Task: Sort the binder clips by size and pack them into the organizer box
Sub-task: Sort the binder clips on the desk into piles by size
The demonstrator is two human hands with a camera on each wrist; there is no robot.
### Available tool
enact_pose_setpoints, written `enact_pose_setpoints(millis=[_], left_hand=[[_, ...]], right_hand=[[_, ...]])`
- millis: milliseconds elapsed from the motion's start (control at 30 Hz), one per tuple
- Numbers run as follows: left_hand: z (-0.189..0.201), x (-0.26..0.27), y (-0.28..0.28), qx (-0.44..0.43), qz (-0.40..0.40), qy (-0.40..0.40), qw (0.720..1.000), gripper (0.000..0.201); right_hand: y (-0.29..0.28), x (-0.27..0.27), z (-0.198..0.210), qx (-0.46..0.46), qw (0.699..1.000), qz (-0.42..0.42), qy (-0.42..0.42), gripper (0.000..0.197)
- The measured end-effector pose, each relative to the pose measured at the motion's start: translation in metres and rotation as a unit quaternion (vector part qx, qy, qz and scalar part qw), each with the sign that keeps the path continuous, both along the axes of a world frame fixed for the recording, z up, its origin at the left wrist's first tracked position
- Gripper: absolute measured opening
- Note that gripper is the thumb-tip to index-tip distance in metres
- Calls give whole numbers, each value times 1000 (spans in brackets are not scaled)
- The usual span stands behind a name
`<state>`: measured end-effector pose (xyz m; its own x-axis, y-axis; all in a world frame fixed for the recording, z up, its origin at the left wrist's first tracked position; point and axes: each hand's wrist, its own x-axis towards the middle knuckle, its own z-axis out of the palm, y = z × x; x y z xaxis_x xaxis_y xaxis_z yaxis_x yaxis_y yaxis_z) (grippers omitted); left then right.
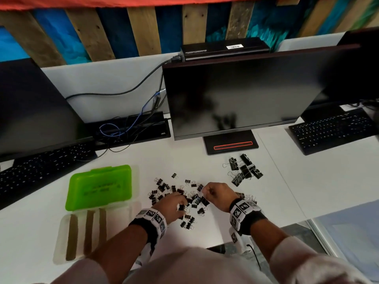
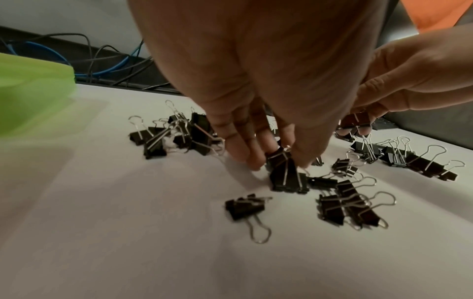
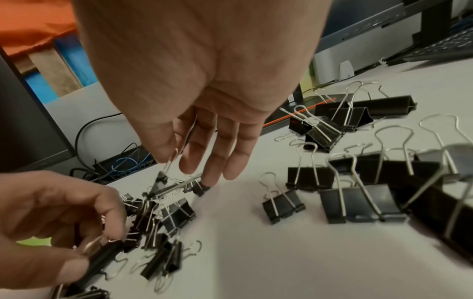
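Both hands dug in the clip pile [image 1: 184, 199] right of the green organizer box [image 1: 100, 186], left hand [image 1: 171, 202] gripping one clip, right hand [image 1: 217, 193] pinching a wire loop; light, stiff, springy stuff, probably.

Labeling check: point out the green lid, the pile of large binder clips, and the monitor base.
green lid [image 1: 100, 186], head view, middle of its top face.
pile of large binder clips [image 1: 245, 170], head view, a clip body mid-pile.
monitor base [image 1: 229, 138], head view, flat plate above the red stripe.
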<state>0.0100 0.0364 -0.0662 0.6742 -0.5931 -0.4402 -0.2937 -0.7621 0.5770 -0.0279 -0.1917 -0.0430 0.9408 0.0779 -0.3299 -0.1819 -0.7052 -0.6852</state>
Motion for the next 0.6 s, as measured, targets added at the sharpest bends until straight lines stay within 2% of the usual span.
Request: enact_pose_setpoints(millis=[133, 233, 333, 467, 600], left_hand=[[4, -2, -1, 6, 22, -35, 999, 9], [6, -1, 0, -17, 58, -57, 997, 11], [9, 2, 1, -45, 63, -83, 994, 9], [10, 7, 2, -63, 72, -74, 993, 14], [17, 2, -22, -100, 60, -74, 990, 8]], right_hand=[[1, -5, 0, 14, 1000, -9, 1, 15], [-7, -7, 1, 9, 1000, -22, 2, 13], [-18, -9, 1, 13, 998, -50, 20, 10], [-22, -14, 3, 16, 998, -64, 23, 11], [-24, -19, 2, 6, 998, -53, 18, 15]])
